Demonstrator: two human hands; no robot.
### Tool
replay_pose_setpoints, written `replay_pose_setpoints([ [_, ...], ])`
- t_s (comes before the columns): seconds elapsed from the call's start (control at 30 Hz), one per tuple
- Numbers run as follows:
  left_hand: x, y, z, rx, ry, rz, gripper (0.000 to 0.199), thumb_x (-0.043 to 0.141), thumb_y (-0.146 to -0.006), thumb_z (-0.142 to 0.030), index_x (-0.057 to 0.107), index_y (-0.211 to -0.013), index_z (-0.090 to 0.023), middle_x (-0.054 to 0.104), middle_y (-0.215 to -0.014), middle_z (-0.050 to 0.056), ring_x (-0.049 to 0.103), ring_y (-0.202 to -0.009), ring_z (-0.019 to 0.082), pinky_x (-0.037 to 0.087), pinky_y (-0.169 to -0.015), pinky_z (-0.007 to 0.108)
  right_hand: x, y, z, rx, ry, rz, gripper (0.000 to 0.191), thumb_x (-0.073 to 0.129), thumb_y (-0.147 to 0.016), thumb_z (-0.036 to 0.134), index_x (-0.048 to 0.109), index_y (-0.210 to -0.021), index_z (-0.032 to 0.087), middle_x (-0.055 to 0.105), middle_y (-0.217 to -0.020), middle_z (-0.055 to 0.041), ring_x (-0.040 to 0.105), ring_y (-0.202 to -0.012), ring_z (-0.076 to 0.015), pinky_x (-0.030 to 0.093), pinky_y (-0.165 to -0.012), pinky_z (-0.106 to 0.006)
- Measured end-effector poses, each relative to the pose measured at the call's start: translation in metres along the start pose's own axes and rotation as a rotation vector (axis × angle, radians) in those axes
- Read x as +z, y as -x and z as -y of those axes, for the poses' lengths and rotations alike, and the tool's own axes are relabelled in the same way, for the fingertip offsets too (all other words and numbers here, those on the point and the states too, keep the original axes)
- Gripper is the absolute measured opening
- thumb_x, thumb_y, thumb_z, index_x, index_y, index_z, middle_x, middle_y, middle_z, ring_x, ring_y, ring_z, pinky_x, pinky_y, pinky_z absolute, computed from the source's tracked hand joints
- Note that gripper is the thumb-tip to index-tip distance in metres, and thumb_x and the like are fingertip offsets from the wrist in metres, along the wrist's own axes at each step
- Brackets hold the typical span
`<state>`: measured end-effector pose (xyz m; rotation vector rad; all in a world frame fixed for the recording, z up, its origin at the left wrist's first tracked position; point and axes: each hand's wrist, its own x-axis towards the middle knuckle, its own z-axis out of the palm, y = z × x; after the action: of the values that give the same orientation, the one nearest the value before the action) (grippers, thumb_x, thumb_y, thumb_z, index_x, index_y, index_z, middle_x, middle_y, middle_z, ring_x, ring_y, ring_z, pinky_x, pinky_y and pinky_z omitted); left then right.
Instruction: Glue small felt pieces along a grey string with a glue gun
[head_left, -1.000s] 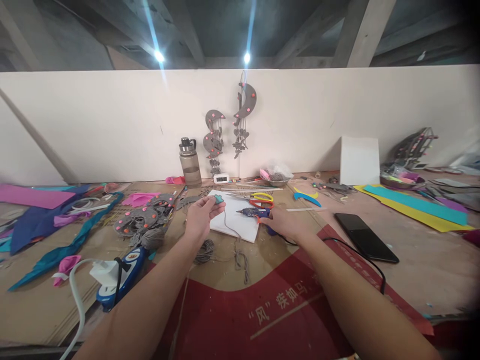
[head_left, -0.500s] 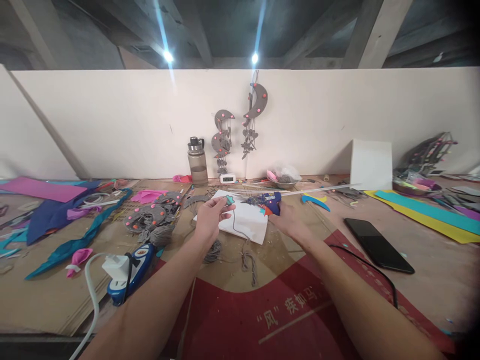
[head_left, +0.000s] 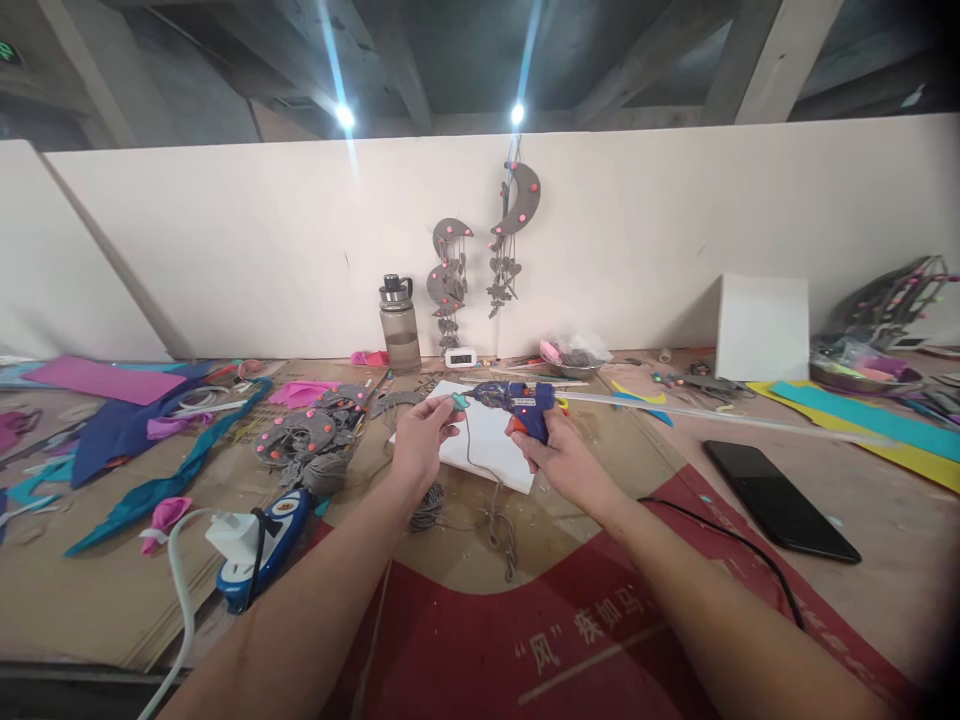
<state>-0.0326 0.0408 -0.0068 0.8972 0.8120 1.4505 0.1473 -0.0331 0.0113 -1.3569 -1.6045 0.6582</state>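
Note:
Between the thumb and fingers of my left hand [head_left: 421, 432] is a small teal felt star [head_left: 459, 401]. A grey cord [head_left: 469, 440] hangs below it and trails over the white paper [head_left: 499, 460]. My right hand [head_left: 562, 452] is wrapped round the handle of a blue hot glue gun [head_left: 534, 405], with a long clear glue stick [head_left: 675, 408] reaching out of its back to the right. The gun's nozzle points left, right at the star; whether the tip touches it I cannot tell. A coil of grey cord [head_left: 427, 507] lies below my left hand.
To the left are grey felt moons with pink dots [head_left: 307, 432], a blue power strip [head_left: 289, 515] and felt pieces [head_left: 112, 380]. A water bottle [head_left: 400, 330] and small clock [head_left: 460, 357] stand by the wall. Rightward lies a phone [head_left: 780, 500]; the black cable [head_left: 742, 545] runs under my right forearm.
The glue gun has levelled and its nozzle has come left to the star; its glue stick now slants down to the right. My left hand still holds the star. The view has shifted slightly.

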Motion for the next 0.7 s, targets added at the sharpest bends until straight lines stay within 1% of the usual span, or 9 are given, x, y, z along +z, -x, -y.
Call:
replay_pose_setpoints([
  [0.13, 0.001, 0.001, 0.000, 0.011, 0.020, 0.002, 0.027, 0.077, -0.059, -0.026, 0.061, -0.077, -0.012, 0.062, -0.073, 0.002, 0.060, -0.063, 0.010, 0.044, -0.055, 0.021, 0.001, 0.002, -0.003, -0.095, 0.200, -0.022, 0.027, 0.050, -0.083, 0.036, 0.051, -0.103, 0.018, 0.060, -0.092, -0.0060, 0.055, -0.083, -0.0181, 0.042, -0.073, -0.030],
  [0.27, 0.002, 0.004, -0.001, 0.014, 0.025, 0.027, 0.027, 0.076, -0.060, -0.026, 0.061, -0.078, -0.012, 0.062, -0.072, 0.002, 0.062, -0.064, 0.011, 0.046, -0.058, 0.022, 0.002, 0.003, 0.002, -0.101, 0.251, 0.005, 0.029, 0.048, -0.084, 0.032, 0.048, -0.109, 0.016, 0.060, -0.101, -0.0082, 0.055, -0.093, -0.0198, 0.041, -0.079, -0.030],
  [0.37, 0.004, 0.005, 0.000, 0.027, 0.011, 0.057, 0.027, 0.076, -0.061, -0.027, 0.062, -0.078, -0.011, 0.062, -0.072, 0.002, 0.062, -0.065, 0.011, 0.047, -0.060, 0.023, 0.002, 0.003, 0.004, -0.074, 0.275, 0.005, 0.030, 0.048, -0.085, 0.032, 0.047, -0.111, 0.017, 0.061, -0.102, -0.0086, 0.055, -0.095, -0.0204, 0.041, -0.079, -0.029],
  [0.47, 0.004, 0.005, 0.001, 0.036, -0.013, 0.057, 0.029, 0.077, -0.060, -0.028, 0.061, -0.079, -0.012, 0.063, -0.074, 0.003, 0.063, -0.067, 0.012, 0.046, -0.059, 0.024, 0.002, 0.003, 0.005, -0.077, 0.287, -0.001, 0.031, 0.048, -0.085, 0.032, 0.046, -0.112, 0.017, 0.061, -0.104, -0.0089, 0.055, -0.096, -0.0205, 0.040, -0.079, -0.029],
  [0.6, 0.004, 0.007, 0.002, 0.029, -0.088, 0.042, 0.031, 0.076, -0.061, -0.033, 0.062, -0.080, -0.013, 0.063, -0.075, 0.003, 0.063, -0.067, 0.013, 0.041, -0.053, 0.021, 0.002, 0.005, 0.007, -0.094, 0.293, 0.014, 0.028, 0.046, -0.086, 0.031, 0.047, -0.108, 0.016, 0.061, -0.102, -0.0089, 0.056, -0.092, -0.0198, 0.040, -0.080, -0.029],
  [0.7, 0.003, 0.007, 0.002, 0.048, -0.107, 0.032, 0.030, 0.075, -0.061, -0.033, 0.063, -0.079, -0.013, 0.064, -0.075, 0.003, 0.061, -0.066, 0.012, 0.039, -0.052, 0.021, 0.003, 0.005, 0.008, -0.092, 0.294, 0.013, 0.026, 0.045, -0.086, 0.032, 0.048, -0.105, 0.015, 0.061, -0.101, -0.0095, 0.056, -0.091, -0.0201, 0.041, -0.078, -0.029],
])
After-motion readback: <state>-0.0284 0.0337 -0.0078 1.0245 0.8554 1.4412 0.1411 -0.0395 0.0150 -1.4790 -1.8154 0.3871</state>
